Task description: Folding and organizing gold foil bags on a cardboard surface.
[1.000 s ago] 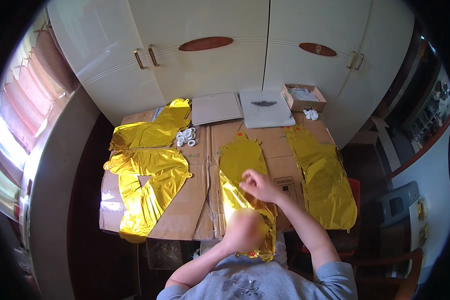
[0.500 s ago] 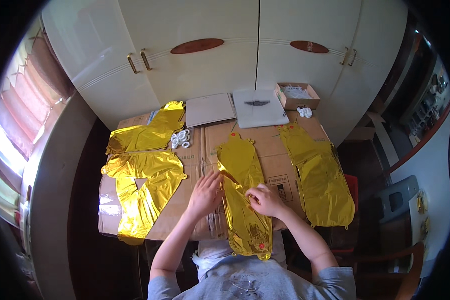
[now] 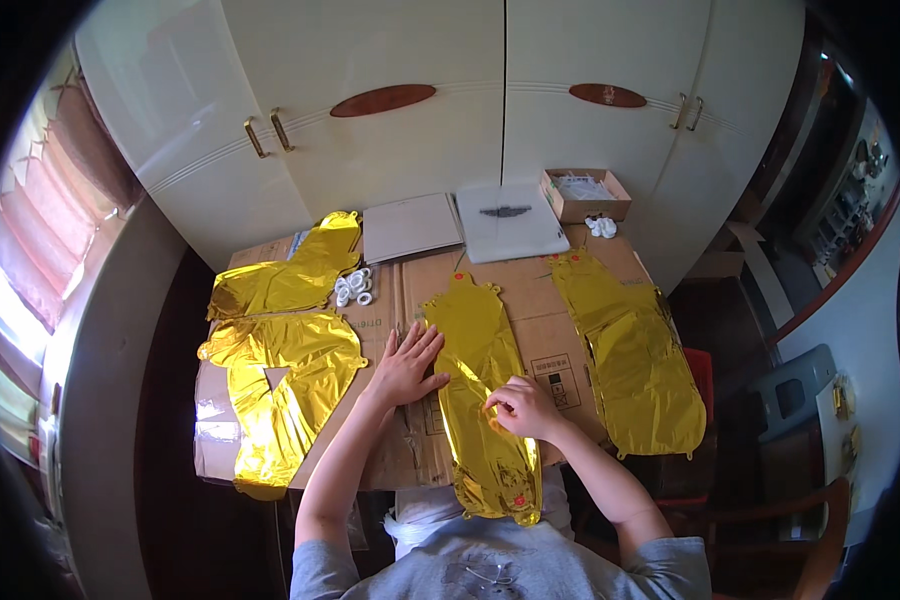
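A flat, uninflated gold foil balloon (image 3: 480, 340) lies lengthwise in front of me, its near end hanging past the table's front edge. My left hand (image 3: 406, 368) rests flat with fingers spread, partly on cardboard and partly on the balloon's left edge. On the balloon's middle sits my right hand (image 3: 525, 408), its fingers curled and pressed together against the foil. Whatever those fingers pinch is too small to make out. To the right lies another flat gold foil balloon (image 3: 645, 365). At the left are a seven-like gold foil balloon (image 3: 305, 400) and a further gold one (image 3: 290, 280) behind it.
Cardboard (image 3: 390, 440) covers the table. White rings (image 3: 353, 288) are piled near the left balloons. Along the back are a grey-beige panel (image 3: 410, 225), a pale flat case (image 3: 513, 228), an open box (image 3: 585, 195) and a small white bundle (image 3: 601, 227). A white cabinet (image 3: 400, 50) stands behind.
My left hand has gone from raised over the balloon's edge to lying flat there with fingers spread. The right hand has shifted slightly down and left; the foil beneath looks flatter.
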